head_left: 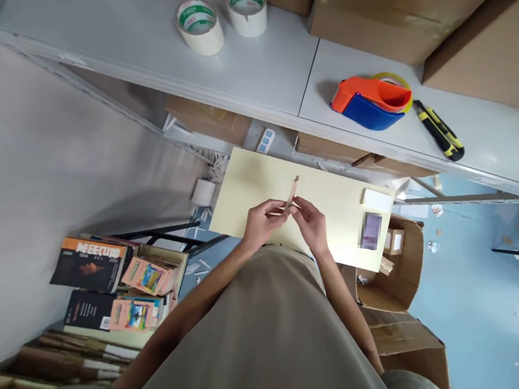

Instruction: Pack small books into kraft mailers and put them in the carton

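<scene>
Over the pale yellow tabletop (251,181) my two hands meet in front of my body. My left hand (260,224) is closed, its fingertips pinching the lower part of a thin, pale pinkish object (293,191) with a small darker tip at its far end. My right hand (312,225) is closed on the same object from the other side. It is seen nearly edge-on and partly hidden by the fingers, so I cannot tell its kind. To the right lie a white box (377,200) and a blurred purplish rectangle (370,231).
A grey shelf (139,54) ahead carries two tape rolls (204,33), an orange-and-blue tape dispenser (373,104), a yellow-and-black utility knife (440,131) and cardboard boxes (371,34). Stacked books (90,264) sit at lower left. Open cardboard cartons (411,264) stand on the right.
</scene>
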A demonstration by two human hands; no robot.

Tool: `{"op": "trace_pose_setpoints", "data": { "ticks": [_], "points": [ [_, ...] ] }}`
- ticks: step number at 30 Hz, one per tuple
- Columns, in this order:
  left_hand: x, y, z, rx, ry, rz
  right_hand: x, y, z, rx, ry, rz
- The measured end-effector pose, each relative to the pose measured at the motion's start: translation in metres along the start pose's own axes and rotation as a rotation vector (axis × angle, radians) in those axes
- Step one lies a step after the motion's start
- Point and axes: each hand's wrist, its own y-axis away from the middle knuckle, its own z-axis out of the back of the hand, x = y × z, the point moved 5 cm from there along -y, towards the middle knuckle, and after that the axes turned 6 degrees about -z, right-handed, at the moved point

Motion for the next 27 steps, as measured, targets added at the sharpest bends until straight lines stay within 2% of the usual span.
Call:
{"op": "trace_pose_setpoints", "data": {
  "ticks": [2,4,8,9,13,15,20,23,27],
  "points": [
    [-0.004,0.007,-0.019,0.048,-0.014,-0.032,0.002,-0.001,0.008,0.002,0.016,0.003],
    [-0.004,0.011,-0.028,0.048,-0.038,-0.058,0.001,-0.004,0.02,0.015,0.049,-0.004],
    [0.003,0.01,-0.014,-0.163,-0.133,-0.058,-0.006,-0.01,0.044,0.133,-0.004,-0.05],
    [0.006,0.009,-0.01,-0.173,-0.139,-0.034,-0.007,-0.01,0.049,0.159,-0.034,-0.06],
    [0.011,0.005,-0.013,-0.038,-0.038,0.083,-0.004,-0.007,0.063,0.223,-0.091,-0.059],
    [0.004,0.004,-0.015,-0.009,-0.005,0.082,0.001,-0.005,0.068,0.193,-0.052,-0.004],
    [-0.024,0.001,-0.02,0.076,-0.019,-0.016,0.016,0.001,0.077,0.007,0.088,0.205],
    [-0.029,0.0,-0.018,0.049,-0.046,-0.048,0.014,0.005,0.075,0.003,0.038,0.216],
    [-0.024,0.001,-0.016,0.03,-0.037,-0.089,0.006,0.011,0.073,0.011,0.048,0.165]
  ]
}}
